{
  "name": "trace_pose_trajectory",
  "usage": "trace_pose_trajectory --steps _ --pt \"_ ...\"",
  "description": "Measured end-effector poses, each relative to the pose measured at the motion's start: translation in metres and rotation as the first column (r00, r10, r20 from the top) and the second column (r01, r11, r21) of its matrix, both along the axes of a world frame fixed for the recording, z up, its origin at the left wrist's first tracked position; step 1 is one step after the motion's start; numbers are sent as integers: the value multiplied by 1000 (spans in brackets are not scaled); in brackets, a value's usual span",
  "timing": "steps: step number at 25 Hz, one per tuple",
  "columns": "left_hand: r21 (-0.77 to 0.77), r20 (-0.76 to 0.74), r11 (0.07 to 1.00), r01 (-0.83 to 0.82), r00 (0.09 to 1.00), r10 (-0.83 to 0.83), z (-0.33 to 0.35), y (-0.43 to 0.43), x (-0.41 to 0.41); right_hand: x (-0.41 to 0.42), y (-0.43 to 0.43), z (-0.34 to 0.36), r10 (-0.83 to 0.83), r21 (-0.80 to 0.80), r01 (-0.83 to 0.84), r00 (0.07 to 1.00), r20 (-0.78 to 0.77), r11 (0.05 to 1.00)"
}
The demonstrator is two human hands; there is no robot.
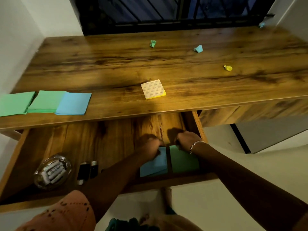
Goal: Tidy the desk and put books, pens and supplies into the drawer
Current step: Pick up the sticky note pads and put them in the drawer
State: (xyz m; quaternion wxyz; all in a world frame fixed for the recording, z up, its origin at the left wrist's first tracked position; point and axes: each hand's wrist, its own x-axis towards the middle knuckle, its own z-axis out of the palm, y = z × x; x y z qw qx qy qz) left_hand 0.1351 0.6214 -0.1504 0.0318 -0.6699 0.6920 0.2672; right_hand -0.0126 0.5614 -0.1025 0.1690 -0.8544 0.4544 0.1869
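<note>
I count one drawer [103, 140], pulled open under the bench [100, 64]; all places are given off it.

- **Bench, above the drawer's left end:** three flat paper stacks in a row. They are the left green stack [15, 103], the middle green stack [45, 101] and the blue stack [73, 104]. The blue one overlaps the middle green.
- **Inside the drawer, left end:** one glass dish [52, 170] holding several grey sticks; I can't tell what they are. Just right of it, two black USB sticks [83, 172] lie side by side.
- **Bench, above the drawer's right half:** one yellow pad [153, 89], square, printed backing up, slightly turned.
- **Further back from the drawer:** four crumpled notes. They are a green ball [153, 43], a blue ball [198, 48], a yellow ball [228, 68] and a second blue ball [262, 24]. The last sits at the back, past the drawer's right end.
- **Inside the drawer, right end:** two square pads lying flat with a narrow gap between them, the blue pad [154, 162] and the green pad [184, 160].

The left hand [150, 145] has its fingers curled on the blue pad's far edge. The right hand [186, 137] is curled on the green pad's far edge, with one silver bracelet [195, 145] on that wrist.
</note>
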Motion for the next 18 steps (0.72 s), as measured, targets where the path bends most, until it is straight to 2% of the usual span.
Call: trace_pose_trajectory --steps 4,7,9,11,13,15,18 --pt "-53 188 991 119 976 -107 2 11 5 2 3 -6 106 -78 -115 989 -103 990" --pt "-113 185 983 143 975 -121 18 14 15 6 -3 -10 149 -82 -164 975 -166 983" --pt "-196 148 975 103 986 -74 32 16 26 6 -8 -16 199 -101 -215 968 -151 971" --pt "-370 132 923 109 989 -63 49 20 40 9 -10 -18 222 -142 -234 970 -97 962" --pt "-486 211 868 98 977 8 58 20 70 27 -16 -9 333 -299 -292 938 94 908" --pt "-579 233 815 38 965 120 73 16 109 53 -20 8 440 -390 -320 856 271 864" --pt "-636 188 758 -145 923 334 98 21 177 121 -12 43 547 -445 -371 747 379 815"
